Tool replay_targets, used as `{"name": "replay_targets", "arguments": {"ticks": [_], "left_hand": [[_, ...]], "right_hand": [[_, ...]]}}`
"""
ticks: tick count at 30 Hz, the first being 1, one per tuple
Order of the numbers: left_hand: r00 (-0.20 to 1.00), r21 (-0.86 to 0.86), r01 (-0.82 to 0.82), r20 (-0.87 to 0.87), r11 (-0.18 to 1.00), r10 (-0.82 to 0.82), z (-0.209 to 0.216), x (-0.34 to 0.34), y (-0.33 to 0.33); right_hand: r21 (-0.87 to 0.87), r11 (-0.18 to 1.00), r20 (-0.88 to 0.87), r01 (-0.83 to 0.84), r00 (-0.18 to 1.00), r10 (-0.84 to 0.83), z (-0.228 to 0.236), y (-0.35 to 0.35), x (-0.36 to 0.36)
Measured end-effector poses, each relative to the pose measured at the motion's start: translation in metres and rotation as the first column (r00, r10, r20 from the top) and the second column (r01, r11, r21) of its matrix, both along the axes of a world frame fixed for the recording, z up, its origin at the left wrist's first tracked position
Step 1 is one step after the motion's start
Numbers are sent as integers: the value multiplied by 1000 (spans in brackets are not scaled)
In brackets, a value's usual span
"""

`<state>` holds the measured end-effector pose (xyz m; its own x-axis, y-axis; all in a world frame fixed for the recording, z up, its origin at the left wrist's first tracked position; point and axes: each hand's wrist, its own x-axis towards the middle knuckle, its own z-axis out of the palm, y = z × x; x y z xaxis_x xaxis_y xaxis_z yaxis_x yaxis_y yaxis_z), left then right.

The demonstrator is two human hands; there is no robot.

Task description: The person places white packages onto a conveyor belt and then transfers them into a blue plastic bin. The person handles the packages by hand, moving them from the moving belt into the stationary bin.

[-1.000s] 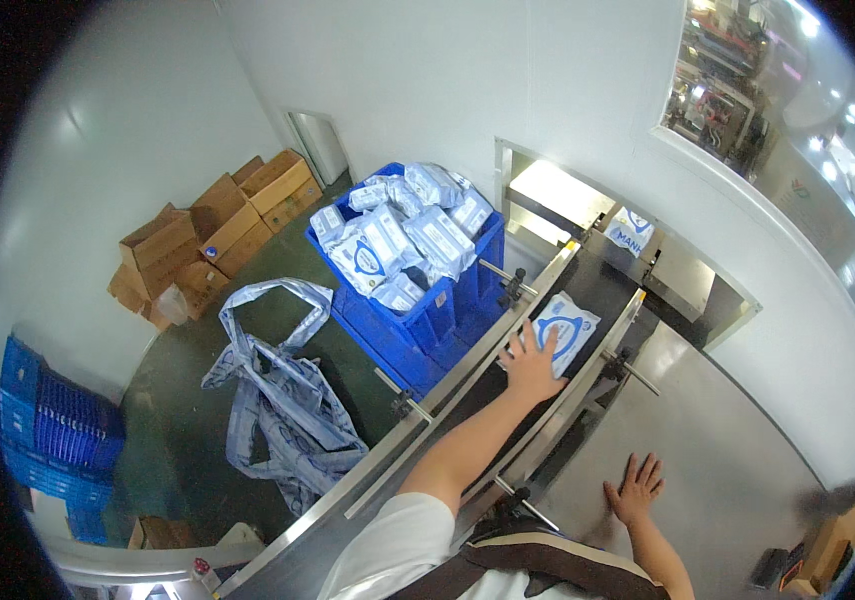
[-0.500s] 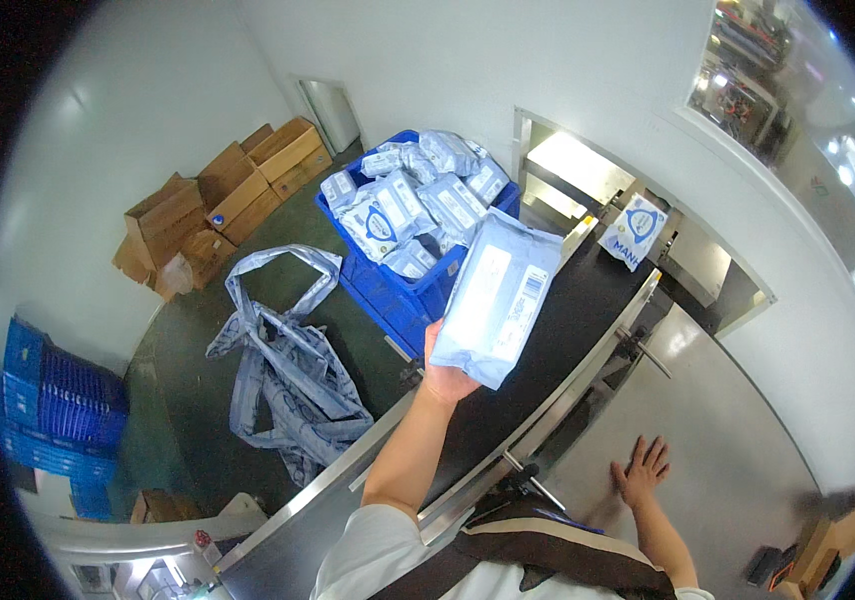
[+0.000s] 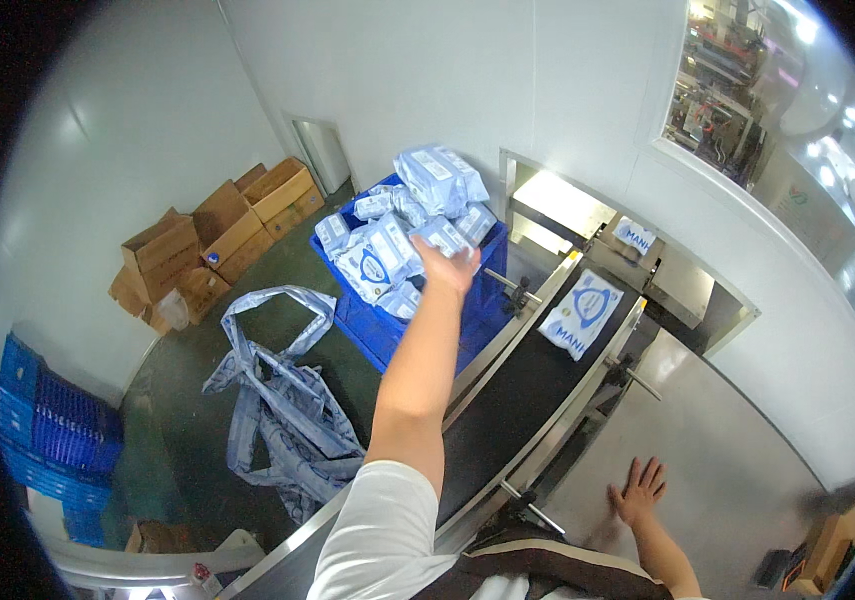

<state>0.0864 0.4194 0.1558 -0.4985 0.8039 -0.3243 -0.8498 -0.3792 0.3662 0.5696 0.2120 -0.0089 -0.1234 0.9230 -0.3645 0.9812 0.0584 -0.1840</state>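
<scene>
My left hand (image 3: 446, 266) reaches out over the blue crate (image 3: 378, 335), its fingers apart and holding nothing. Soft blue-and-white packs, which look like wipes packs, fill the crate in a heap. One large pack (image 3: 436, 180) is at the top of the heap, just beyond my fingers; whether it rests fully on the others I cannot tell. Flat on the steel table (image 3: 728, 440) lies my right hand (image 3: 638, 492), fingers spread. Between the two arms runs a black conveyor belt (image 3: 508, 400), carrying another pack (image 3: 582, 312).
A further pack (image 3: 636, 236) sits in the lit wall opening. Crumpled blue film (image 3: 293, 410) lies on the floor at left. Cardboard boxes (image 3: 233, 235) line the wall, and blue crates (image 3: 63, 410) are stacked at far left. Metal rails (image 3: 548, 440) edge the belt.
My left hand has swung forward to the crate and let go of its pack. The belt's pack has come nearer, and another has appeared in the opening. My right hand stays on the table.
</scene>
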Motion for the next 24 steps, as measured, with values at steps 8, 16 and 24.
{"name": "replay_targets", "arguments": {"ticks": [8, 16, 24], "left_hand": [[-600, -531, -312, -533, 788, -596, -83, 180, -111], [256, -666, 246, -656, 704, -710, -97, 117, -157], [863, 140, 500, 5, 854, -506, -84, 66, -209]], "right_hand": [[71, 997, -2, 9, 1000, -9, -3, -5, 3], [83, 996, 27, 13, 1000, -16, -6, -6, 2], [-4, 1000, -8, 21, 1000, -22, -1, -3, 1]]}}
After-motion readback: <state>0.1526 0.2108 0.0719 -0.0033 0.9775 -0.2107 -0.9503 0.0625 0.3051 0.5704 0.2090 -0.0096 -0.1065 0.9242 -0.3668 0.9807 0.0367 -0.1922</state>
